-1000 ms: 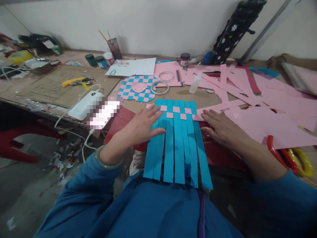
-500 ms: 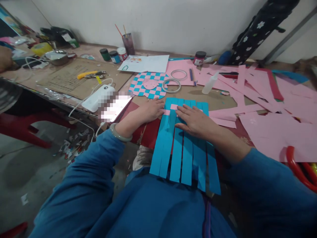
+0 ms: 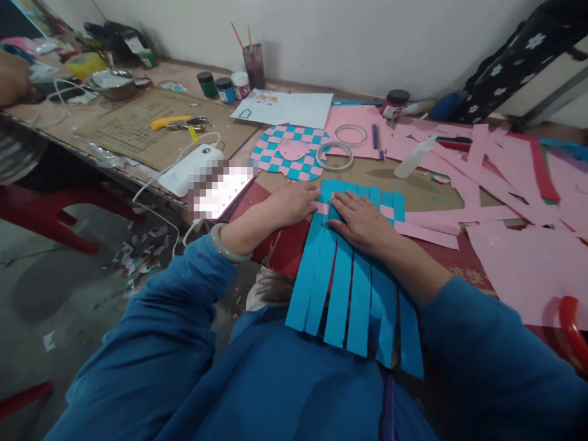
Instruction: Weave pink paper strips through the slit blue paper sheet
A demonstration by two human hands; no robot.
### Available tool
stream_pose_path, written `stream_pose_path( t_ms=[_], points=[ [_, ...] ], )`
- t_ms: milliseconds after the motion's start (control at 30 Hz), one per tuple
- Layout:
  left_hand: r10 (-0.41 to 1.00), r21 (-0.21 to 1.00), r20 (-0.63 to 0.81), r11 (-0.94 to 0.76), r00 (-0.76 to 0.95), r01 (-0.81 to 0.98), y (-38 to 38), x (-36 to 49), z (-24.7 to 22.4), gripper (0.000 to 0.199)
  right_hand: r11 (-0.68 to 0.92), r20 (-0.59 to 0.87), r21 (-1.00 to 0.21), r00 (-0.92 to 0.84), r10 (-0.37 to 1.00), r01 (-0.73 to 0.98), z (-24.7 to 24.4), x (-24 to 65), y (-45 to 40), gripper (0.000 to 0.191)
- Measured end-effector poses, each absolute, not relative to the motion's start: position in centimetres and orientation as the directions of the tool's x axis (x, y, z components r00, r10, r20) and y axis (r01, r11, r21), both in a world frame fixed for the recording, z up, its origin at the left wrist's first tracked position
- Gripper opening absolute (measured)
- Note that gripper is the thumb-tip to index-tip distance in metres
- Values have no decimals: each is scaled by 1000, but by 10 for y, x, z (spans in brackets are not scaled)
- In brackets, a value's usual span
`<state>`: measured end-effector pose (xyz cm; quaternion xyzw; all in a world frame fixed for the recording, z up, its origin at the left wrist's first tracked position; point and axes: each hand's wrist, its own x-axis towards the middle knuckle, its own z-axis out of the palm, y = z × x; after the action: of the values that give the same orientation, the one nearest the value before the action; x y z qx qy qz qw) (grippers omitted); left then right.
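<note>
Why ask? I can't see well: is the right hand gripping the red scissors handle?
No, the right hand lies flat on the blue paper strips, apart from the red scissors handle.

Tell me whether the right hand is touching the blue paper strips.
Touching: the head view shows the right hand lying flat on the blue paper strips.

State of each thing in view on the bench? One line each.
Left hand: open, flat, fingertips at the blue paper's edge.
Right hand: open, flat on the blue paper.
Blue paper strips: slit, joined at the top, hanging over the bench edge.
Pink strip: woven through the blue paper strips.
Checkered paper mat: woven pink and blue, lying flat.
Tape roll: lying flat.
Paint jar: lidded.
</note>
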<state>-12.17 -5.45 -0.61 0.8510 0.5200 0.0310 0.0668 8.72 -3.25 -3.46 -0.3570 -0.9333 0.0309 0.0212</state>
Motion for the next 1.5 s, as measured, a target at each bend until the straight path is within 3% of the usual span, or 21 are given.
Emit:
stream_pose_path(
  t_ms=[533, 800, 1200, 1333, 1500],
  points=[
    [915, 161, -21, -395, 403, 905, -49, -125, -5, 26, 767, 53, -103, -766, 640, 634, -36, 87, -31, 62],
    [926, 308, 10, -363, 378, 880, -46, -131, -6, 26, 743, 52, -102, -742, 668, 662, -36, 86, -33, 61],
    [926, 247, -47, -353, 375, 902, -37, -130, -8, 16, 757, 102, -93, -750, 653, 647, -40, 87, -33, 61],
    [949, 193, -5, -309, 316, 931, -41, -137, -7, 18, 752, 95, -96, -746, 659, 652, -39, 87, -33, 61],
    [980, 124, -56, -183, 191, 975, -48, -148, 3, 18, 743, 52, -96, -742, 669, 663, -36, 86, -34, 61]
  ],
)
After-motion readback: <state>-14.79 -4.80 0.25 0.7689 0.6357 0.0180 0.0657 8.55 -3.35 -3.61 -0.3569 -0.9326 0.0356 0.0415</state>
